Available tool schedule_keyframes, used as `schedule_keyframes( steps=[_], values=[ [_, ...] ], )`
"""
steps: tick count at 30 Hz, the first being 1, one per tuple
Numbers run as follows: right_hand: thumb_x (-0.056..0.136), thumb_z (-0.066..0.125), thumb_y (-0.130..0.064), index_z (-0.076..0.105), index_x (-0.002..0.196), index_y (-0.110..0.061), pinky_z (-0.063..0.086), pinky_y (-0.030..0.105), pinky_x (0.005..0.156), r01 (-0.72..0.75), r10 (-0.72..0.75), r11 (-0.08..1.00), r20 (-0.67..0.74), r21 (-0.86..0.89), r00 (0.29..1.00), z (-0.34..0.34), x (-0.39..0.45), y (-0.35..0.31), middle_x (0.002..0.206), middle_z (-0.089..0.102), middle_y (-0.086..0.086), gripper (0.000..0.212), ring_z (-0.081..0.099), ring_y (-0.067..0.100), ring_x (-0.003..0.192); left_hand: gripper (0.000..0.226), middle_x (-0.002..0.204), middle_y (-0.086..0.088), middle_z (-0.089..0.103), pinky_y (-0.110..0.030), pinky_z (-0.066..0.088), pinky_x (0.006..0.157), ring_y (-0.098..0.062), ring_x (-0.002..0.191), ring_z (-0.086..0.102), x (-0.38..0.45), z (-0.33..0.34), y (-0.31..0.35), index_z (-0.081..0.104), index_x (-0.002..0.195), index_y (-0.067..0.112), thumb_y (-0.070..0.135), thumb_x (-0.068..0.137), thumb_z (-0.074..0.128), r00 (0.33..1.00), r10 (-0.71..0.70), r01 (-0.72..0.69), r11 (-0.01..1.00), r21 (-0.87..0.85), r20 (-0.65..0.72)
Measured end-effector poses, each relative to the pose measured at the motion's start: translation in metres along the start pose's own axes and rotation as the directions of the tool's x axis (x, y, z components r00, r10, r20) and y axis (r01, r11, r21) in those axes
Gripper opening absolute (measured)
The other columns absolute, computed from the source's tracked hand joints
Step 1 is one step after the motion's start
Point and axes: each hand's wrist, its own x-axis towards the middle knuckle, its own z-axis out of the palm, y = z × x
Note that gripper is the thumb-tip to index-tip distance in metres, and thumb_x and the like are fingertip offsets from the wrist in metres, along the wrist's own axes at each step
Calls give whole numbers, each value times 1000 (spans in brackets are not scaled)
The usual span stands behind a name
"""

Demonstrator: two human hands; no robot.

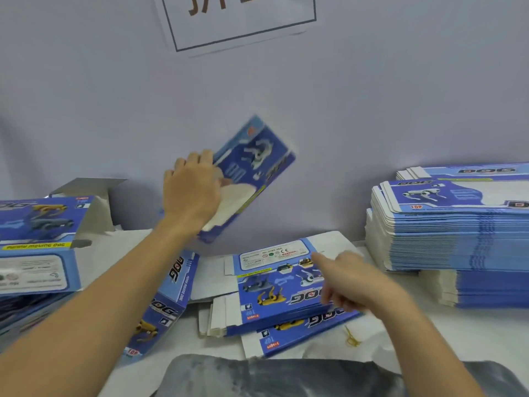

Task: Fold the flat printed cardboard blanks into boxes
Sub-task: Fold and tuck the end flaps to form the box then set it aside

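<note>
Left grip (pixel 190 190) grasps a folded dog-print box (pixel 252 173), lifted.
Right grip (pixel 347 279), forefinger out, rests released on the flat blank (pixel 274 285) below it.

This looks like a packing station in a small factory or workshop. A tall, even stack of flat blanks (pixel 458 224) stands at the right of the white counter (pixel 446 333), all printed alike in blue with a toy robot dog, far more than a home would keep. A smaller pile of blanks (pixel 274 293) lies in the middle, and folded boxes (pixel 37 242) of the same print gather at the left. The counter stands against a plain pale wall (pixel 400 96), where a framed paper sign (pixel 240 21) with large characters hangs. A rubber band (pixel 352 338) lies loose on the counter.
</note>
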Motion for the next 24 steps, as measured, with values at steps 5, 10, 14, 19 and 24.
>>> schedule_keyframes(
  steps=[5,10,14,19,24],
  values=[
    [66,68,-77,22,155,-37,52,26,91,486,-428,844,-260,229,866,-5,-7,-17,138,52,-14,108,58,5,116,32,91,-2,69,-43,55,74,-18,81,65,-26,-39,54,59,100,16,39,86,76,957,-253,270,598,-755,142],
    [63,75,-67,18,156,-42,47,38,105,490,-412,803,-279,339,868,1,2,-1,140,52,-19,111,58,3,114,48,107,11,71,-29,60,80,-6,96,69,-75,-23,76,59,123,32,50,81,74,899,-212,423,199,-884,382],
    [74,54,-76,62,123,-48,56,26,67,370,-314,807,-195,461,929,6,8,4,105,73,-11,57,70,4,77,82,112,34,64,-4,49,71,16,100,61,-105,-1,70,32,141,48,45,74,80,822,38,560,126,-819,568],
    [97,19,-72,77,97,-22,53,36,57,239,-18,636,-295,734,955,4,8,13,87,78,10,76,74,31,68,69,115,7,72,-39,58,91,-18,108,70,-101,-11,31,56,127,36,51,68,87,642,111,758,63,-650,759],
    [106,24,-41,71,105,-5,39,30,58,144,40,676,-231,723,972,14,11,28,88,75,14,59,67,31,66,77,120,-9,72,-33,60,76,-22,98,74,-71,-44,-2,54,137,13,34,70,85,834,-19,551,-14,-834,551]
  ],
)
